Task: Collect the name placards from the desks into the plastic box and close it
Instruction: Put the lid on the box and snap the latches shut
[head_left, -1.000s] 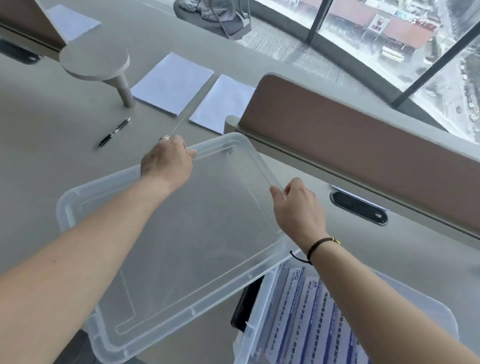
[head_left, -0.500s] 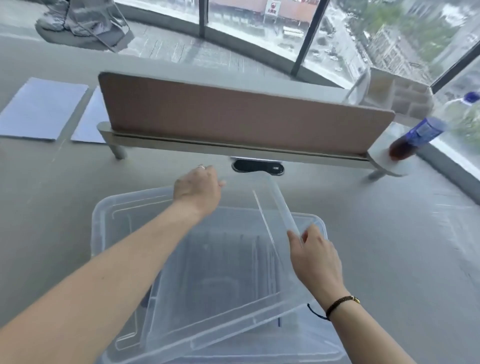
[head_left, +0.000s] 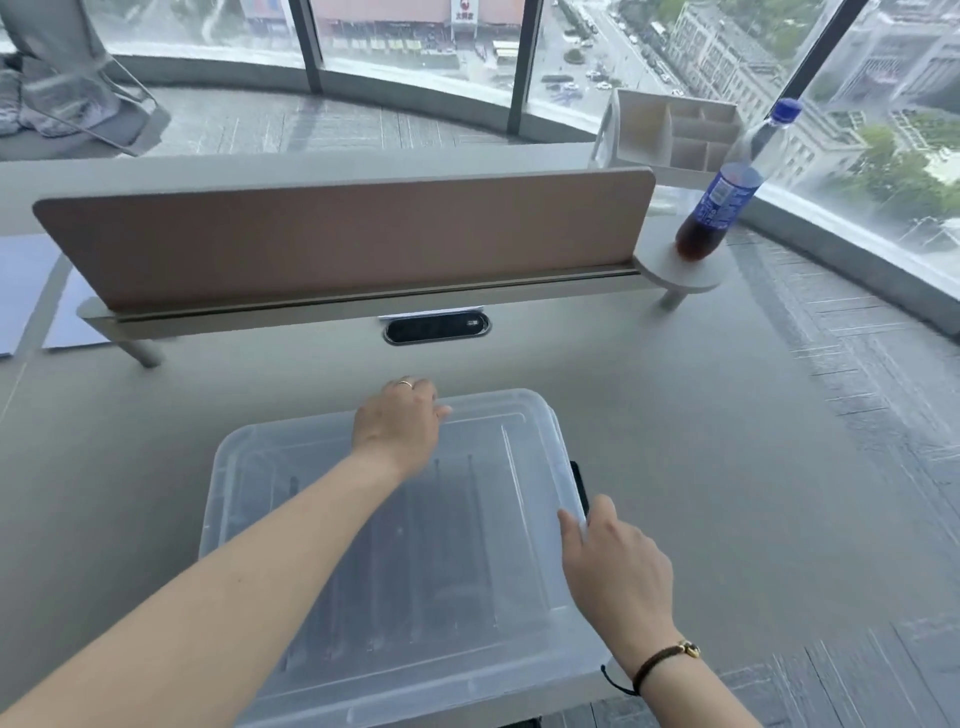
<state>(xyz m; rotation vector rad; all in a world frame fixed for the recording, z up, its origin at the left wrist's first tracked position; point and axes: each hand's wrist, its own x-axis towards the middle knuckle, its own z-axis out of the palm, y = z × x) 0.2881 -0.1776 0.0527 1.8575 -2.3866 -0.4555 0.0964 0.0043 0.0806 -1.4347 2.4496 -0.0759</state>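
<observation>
Lid (head_left: 467, 519) has come down from its tilt half a second ago and now lies flat over the plastic box (head_left: 563, 670) on the grey desk (head_left: 727, 493), dark placard shapes dimly visible through it. Brown divider panel (head_left: 353, 234) stands behind, cola bottle (head_left: 727, 192) on the round shelf far right. Left hand (head_left: 397, 428) curls over the lid's far edge, right hand (head_left: 615, 566) pinches its right edge
</observation>
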